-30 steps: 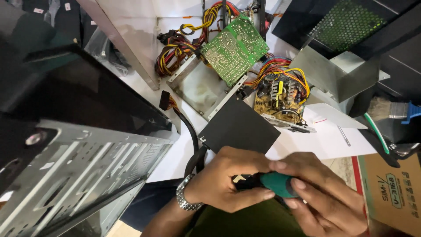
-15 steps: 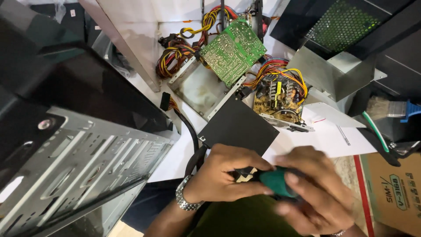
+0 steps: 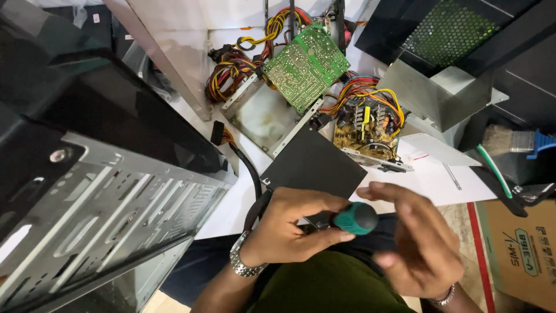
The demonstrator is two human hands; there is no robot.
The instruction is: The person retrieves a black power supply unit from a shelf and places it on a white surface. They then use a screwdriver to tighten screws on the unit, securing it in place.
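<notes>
While you're looking straight down at your lap, your left hand (image 3: 289,229) is curling loosely around the dark shaft end of the screwdriver (image 3: 347,219), fingers closed on it just below the near edge of the white table (image 3: 440,182). The tool's long axis is running roughly left-right across your body, tilted slightly, with the teal handle's rounded butt pointing toward your right. Your right hand (image 3: 420,243) is sitting just beside that butt, fingers spread and open, gripping nothing; I can't tell whether the palm is touching the handle. So the left hand is the one on the tool, and the right is the nearer one to the handle end. Whatever the tip is on is hiding under your left fingers. Just beyond your hands, the flat black panel (image 3: 315,165) is lying at the table's near edge, with the green circuit board (image 3: 307,66) and the wired brown board (image 3: 368,130) farther back toward the far edge. The grey computer case (image 3: 98,203) is standing off the table's left edge.
</notes>
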